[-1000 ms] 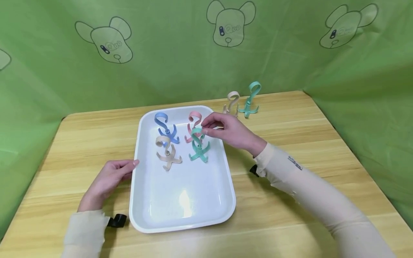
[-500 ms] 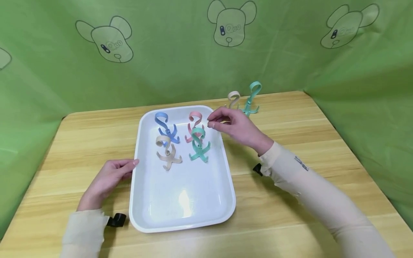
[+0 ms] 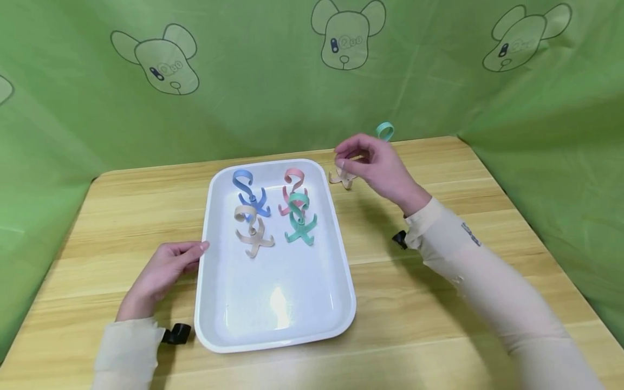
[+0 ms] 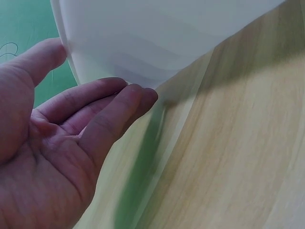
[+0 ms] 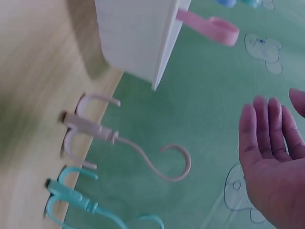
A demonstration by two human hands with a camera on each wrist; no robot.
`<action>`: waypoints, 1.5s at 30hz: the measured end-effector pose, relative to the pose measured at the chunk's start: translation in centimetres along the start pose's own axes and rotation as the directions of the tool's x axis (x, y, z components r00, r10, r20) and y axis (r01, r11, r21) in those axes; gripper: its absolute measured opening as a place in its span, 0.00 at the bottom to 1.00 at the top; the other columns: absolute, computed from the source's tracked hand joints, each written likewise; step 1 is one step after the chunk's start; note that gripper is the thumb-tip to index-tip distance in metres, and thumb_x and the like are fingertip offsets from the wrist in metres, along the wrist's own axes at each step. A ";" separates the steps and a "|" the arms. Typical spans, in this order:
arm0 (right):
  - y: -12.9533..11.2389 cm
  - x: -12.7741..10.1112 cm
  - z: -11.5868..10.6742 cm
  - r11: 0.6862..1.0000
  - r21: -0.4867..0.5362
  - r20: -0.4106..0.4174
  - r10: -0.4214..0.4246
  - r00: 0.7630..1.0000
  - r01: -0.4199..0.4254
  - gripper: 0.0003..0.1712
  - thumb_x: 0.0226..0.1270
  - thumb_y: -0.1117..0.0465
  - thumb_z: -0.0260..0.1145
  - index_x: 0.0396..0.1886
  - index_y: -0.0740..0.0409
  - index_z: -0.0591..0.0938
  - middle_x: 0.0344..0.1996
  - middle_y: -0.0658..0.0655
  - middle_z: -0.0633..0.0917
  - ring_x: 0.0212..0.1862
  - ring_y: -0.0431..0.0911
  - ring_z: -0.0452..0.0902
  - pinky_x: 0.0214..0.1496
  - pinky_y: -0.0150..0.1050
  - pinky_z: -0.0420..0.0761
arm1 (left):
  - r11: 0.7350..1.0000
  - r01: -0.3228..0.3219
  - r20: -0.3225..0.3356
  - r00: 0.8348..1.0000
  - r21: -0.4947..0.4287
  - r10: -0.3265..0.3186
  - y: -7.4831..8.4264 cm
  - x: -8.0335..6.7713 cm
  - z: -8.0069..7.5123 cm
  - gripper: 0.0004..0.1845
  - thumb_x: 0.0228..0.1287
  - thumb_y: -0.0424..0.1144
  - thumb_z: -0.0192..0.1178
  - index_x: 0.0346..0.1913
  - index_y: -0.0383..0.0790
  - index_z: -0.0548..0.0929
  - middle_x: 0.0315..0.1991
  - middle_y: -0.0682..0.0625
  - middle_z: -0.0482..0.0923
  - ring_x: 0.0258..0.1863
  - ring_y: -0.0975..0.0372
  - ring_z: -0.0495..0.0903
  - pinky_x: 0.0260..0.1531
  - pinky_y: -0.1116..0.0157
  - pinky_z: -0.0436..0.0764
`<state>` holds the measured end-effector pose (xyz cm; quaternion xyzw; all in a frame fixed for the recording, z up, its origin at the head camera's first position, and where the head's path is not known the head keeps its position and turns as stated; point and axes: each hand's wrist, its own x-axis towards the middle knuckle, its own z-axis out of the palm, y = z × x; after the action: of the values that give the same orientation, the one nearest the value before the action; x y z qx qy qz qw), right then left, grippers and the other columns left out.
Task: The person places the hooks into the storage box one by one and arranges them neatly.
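My left hand (image 3: 163,271) holds the left edge of a white tray (image 3: 248,303). Its thumb is at the rim, and its fingers meet the outer wall (image 4: 143,47). Four-pronged swivel hooks stand in the tray: blue (image 3: 253,203), pink (image 3: 294,174), beige (image 3: 255,239) and green (image 3: 301,230). Beyond the tray's far right corner, my right hand (image 3: 382,170) hovers over a beige hook (image 3: 345,179), partly covering it. In the right wrist view, that hand is empty, fingers extended and apart from the beige hook (image 5: 90,125). A second green hook (image 5: 74,194) stands beside it.
The wooden table (image 3: 439,260) carries everything. Green cloth (image 3: 263,97) with mouse-head drawings rises behind and at both sides. My right hand hides most of the rear green hook in the head view. Black wrist devices (image 3: 177,333) sit under both forearms.
My right hand has left the green hook in the tray and moved back and right, to above the beige hook on the table. My left hand and the tray have stayed put.
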<state>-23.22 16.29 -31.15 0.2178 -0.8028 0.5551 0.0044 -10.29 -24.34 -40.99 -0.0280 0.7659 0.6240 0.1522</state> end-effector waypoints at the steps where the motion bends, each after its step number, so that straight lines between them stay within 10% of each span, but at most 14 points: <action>1: 0.1 0.2 -0.2 1.000 0.004 -0.014 0.002 1.000 -0.002 0.12 0.66 0.69 0.67 0.48 0.67 0.81 0.44 0.60 0.83 0.46 0.49 0.78 0.51 0.39 0.78 | 1.000 0.001 0.000 1.000 0.000 -0.001 0.0 0.0 0.0 0.28 0.74 0.45 0.56 0.58 0.17 0.74 0.52 0.33 0.80 0.44 0.62 0.84 0.47 0.64 0.81; 19: 2.9 1.9 -2.9 0.995 -0.007 -0.111 0.098 0.989 -0.100 0.25 0.66 0.65 0.69 0.61 0.63 0.76 0.61 0.58 0.76 0.65 0.48 0.69 0.68 0.36 0.66 | 1.000 0.023 -0.003 1.000 0.009 -0.023 -0.2 0.0 0.0 0.28 0.74 0.47 0.57 0.57 0.19 0.75 0.51 0.35 0.81 0.44 0.61 0.84 0.47 0.64 0.81; 45: 6.3 3.6 -2.8 0.978 -0.113 -0.098 0.166 0.981 -0.176 0.27 0.71 0.60 0.64 0.67 0.63 0.73 0.61 0.61 0.76 0.62 0.50 0.73 0.63 0.38 0.72 | 1.000 0.013 -0.006 1.000 0.012 -0.013 -0.2 0.2 -0.1 0.28 0.74 0.46 0.57 0.57 0.18 0.75 0.50 0.34 0.81 0.43 0.60 0.84 0.47 0.64 0.82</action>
<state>-29.40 19.40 -34.78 0.1225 -0.8498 0.5126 0.0052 -10.41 -24.44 -41.23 -0.0340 0.7700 0.6183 0.1540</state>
